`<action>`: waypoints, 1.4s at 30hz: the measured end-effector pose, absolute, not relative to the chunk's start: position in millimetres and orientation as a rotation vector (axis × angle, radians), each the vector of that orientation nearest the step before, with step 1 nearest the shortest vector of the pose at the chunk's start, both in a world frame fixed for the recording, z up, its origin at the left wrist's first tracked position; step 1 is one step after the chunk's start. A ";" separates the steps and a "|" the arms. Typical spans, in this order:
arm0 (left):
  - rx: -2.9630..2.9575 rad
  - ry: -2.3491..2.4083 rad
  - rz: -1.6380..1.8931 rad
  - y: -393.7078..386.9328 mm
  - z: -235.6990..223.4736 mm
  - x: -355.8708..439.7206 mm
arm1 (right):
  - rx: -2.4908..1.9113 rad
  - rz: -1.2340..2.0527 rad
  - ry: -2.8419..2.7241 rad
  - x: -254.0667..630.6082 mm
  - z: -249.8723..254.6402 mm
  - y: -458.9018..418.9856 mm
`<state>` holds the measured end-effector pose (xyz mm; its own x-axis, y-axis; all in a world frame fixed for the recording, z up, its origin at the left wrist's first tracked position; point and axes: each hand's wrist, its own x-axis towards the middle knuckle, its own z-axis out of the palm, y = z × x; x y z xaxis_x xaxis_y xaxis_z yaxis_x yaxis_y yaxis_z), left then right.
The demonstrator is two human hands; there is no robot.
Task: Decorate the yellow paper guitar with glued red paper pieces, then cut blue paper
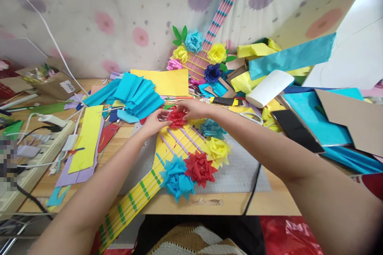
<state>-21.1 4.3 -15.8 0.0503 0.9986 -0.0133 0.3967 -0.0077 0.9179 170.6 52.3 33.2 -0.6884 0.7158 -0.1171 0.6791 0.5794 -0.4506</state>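
Note:
A yellow paper guitar lies on a grey mat, its neck pointing toward me at lower left. Purple strips and thin strings cross its body. At the far end of the body, a red paper flower sits between my two hands. My left hand pinches it from the left with curled fingers. My right hand grips its right and far side, fingers bent down over the petals. Along the guitar's right edge are a larger red flower, blue flowers and a yellow flower.
A pink paper guitar leans against the wall behind. Blue crepe paper and a yellow sheet lie at the back. To the right are a utility knife, scissors and a phone. A power strip with cables stands left.

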 end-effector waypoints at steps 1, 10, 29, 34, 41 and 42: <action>1.496 1.486 0.999 3.8 -13.9 -20.7 | -1.202 0.727 -2.703 171.2 34.9 53.1; 1.777 1.715 1.052 5.5 -25.0 -3.5 | -1.195 0.569 -2.630 157.1 26.5 53.9; 1.916 1.524 1.220 -6.3 -14.9 1.9 | -1.164 0.654 -2.432 160.1 28.4 50.6; 1.914 1.571 1.067 -8.1 -15.5 5.4 | -1.037 0.675 -2.590 162.1 25.1 47.5; 1.810 1.684 0.999 -3.0 -29.5 -7.7 | -1.150 0.584 -2.729 165.4 26.1 53.8; 1.806 1.693 0.978 -2.4 -30.6 -9.2 | -1.165 0.596 -2.747 166.0 27.3 54.3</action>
<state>-9.2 -2.4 -30.6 -0.0183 0.9841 0.1766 0.6447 -0.1234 0.7545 166.0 54.3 27.3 -0.7029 0.7087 -0.0606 0.6701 0.6313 -0.3905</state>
